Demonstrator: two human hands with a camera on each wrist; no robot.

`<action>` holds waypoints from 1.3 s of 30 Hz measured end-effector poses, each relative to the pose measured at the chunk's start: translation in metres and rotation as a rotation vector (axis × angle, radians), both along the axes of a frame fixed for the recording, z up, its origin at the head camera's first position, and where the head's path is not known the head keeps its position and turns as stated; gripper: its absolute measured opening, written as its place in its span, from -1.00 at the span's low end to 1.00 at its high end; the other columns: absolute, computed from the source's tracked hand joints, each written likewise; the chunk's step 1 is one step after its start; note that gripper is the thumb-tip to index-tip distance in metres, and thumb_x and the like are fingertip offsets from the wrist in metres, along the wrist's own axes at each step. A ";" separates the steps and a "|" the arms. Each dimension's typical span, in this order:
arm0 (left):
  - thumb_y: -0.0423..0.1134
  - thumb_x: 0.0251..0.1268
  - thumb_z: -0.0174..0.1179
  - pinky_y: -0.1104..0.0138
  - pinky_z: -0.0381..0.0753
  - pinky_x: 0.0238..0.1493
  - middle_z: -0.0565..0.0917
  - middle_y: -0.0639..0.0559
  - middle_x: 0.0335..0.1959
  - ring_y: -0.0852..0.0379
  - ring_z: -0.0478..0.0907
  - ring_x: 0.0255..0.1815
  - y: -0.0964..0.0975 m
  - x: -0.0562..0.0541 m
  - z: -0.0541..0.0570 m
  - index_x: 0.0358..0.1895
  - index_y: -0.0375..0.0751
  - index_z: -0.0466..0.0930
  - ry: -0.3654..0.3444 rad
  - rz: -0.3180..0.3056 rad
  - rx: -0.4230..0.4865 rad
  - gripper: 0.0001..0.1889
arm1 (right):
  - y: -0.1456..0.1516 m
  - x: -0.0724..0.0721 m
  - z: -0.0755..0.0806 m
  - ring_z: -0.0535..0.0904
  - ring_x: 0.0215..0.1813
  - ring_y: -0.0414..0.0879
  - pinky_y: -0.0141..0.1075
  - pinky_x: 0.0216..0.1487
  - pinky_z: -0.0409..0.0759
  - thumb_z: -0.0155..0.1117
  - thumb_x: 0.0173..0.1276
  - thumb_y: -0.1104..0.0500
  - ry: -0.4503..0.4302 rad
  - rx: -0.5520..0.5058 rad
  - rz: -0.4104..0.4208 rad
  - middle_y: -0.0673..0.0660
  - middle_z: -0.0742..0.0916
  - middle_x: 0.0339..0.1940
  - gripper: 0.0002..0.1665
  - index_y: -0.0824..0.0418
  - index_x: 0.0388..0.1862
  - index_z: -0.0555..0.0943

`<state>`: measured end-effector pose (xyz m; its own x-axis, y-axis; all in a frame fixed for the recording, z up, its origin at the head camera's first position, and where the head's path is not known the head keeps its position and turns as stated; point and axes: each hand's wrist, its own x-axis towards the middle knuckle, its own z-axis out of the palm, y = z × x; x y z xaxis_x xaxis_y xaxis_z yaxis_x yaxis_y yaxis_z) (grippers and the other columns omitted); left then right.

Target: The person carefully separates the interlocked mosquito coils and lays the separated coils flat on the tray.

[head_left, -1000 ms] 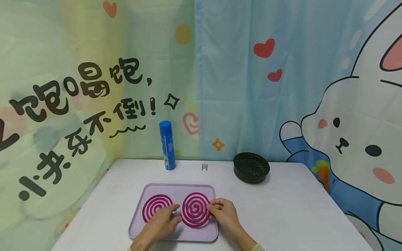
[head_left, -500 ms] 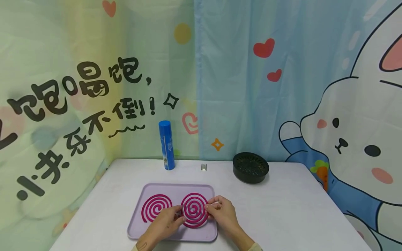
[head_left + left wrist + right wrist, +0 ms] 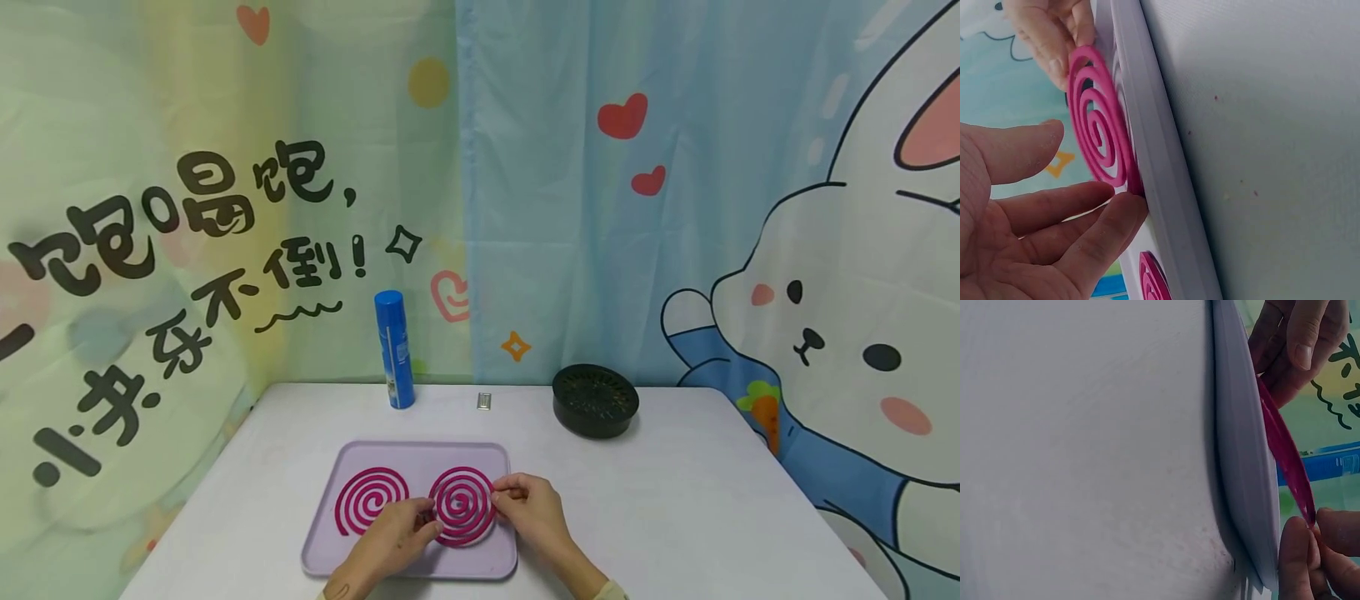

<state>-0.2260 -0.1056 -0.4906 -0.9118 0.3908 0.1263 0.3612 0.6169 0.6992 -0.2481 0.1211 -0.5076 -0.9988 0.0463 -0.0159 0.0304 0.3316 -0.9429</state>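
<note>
A magenta mosquito coil (image 3: 460, 504) is tilted over the right half of a pale purple tray (image 3: 420, 455). My right hand (image 3: 534, 510) pinches its right edge between thumb and fingers, holding that side raised, as the right wrist view shows. On the opposite edge, straight fingertips of my left hand (image 3: 1054, 231) touch the coil's rim, while the thumb stands apart from it. A second magenta mosquito coil (image 3: 372, 502) lies flat on the left half of the tray, its lower part hidden behind my left hand.
Behind the tray stands a blue spray can (image 3: 395, 350). A small metal piece (image 3: 484, 402) lies near the table's back edge. Right of that sits a round black tin (image 3: 596, 402) with a patterned top. A printed curtain (image 3: 540, 208) hangs behind the white table (image 3: 675, 500).
My left hand has moved right, from beside the right coil to its left edge, where its fingers now touch. The right hand keeps its pinch. The head view has shifted slightly.
</note>
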 end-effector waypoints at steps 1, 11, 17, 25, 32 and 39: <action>-0.26 0.33 0.28 0.42 0.45 -0.44 0.62 0.14 -0.48 0.41 0.40 -0.47 0.000 0.000 0.000 -0.09 -0.43 0.66 0.003 0.001 0.000 -0.74 | 0.000 0.000 0.000 0.62 -0.43 -0.20 -0.41 -0.40 0.68 0.37 0.30 0.32 0.002 0.019 0.003 0.08 0.72 -0.39 -0.84 0.34 -0.15 0.71; -0.23 0.34 0.29 0.38 0.57 -0.32 0.72 0.06 -0.37 0.36 0.52 -0.36 -0.002 0.001 -0.001 0.01 -0.47 0.65 -0.023 0.027 0.003 -0.66 | -0.003 0.001 0.005 0.60 -0.33 -0.18 -0.43 -0.34 0.63 0.28 0.38 0.27 0.054 0.192 0.096 0.05 0.71 -0.34 -0.74 0.38 -0.03 0.69; -0.23 0.33 0.31 0.37 0.58 -0.33 0.72 0.05 -0.39 0.33 0.54 -0.37 -0.006 0.002 -0.001 0.00 -0.48 0.65 -0.007 0.024 0.006 -0.66 | -0.008 0.005 0.010 0.59 -0.26 -0.17 -0.42 -0.30 0.60 0.24 0.44 0.14 0.107 0.256 0.137 0.07 0.72 -0.29 -0.65 0.42 0.01 0.64; -0.25 0.33 0.31 0.36 0.61 -0.31 0.73 0.04 -0.37 0.32 0.58 -0.36 -0.008 0.002 -0.002 -0.03 -0.47 0.65 0.008 0.027 0.014 -0.68 | -0.011 0.010 0.014 0.68 -0.20 -0.08 -0.26 -0.21 0.67 0.21 0.47 0.08 0.123 0.281 0.180 0.15 0.76 -0.22 -0.59 0.42 0.05 0.58; -0.24 0.32 0.31 0.36 0.59 -0.32 0.72 0.06 -0.37 0.32 0.56 -0.36 -0.011 0.002 -0.003 -0.04 -0.45 0.66 0.007 0.039 0.004 -0.69 | -0.013 0.011 0.013 0.68 -0.23 -0.09 -0.34 -0.26 0.66 0.24 0.44 0.12 0.130 0.273 0.209 0.15 0.76 -0.24 -0.62 0.43 0.02 0.58; -0.25 0.32 0.32 0.35 0.60 -0.31 0.73 0.03 -0.37 0.28 0.59 -0.35 -0.015 0.002 -0.003 -0.04 -0.45 0.66 0.018 0.040 0.012 -0.69 | -0.015 0.012 0.012 0.68 -0.24 -0.10 -0.37 -0.29 0.65 0.26 0.43 0.14 0.144 0.263 0.216 0.16 0.76 -0.25 -0.63 0.43 0.01 0.59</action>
<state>-0.2243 -0.1206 -0.4940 -0.9241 0.3525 0.1475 0.3493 0.6228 0.7000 -0.2364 0.1058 -0.4959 -0.9771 -0.1818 0.1102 -0.1937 0.5478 -0.8139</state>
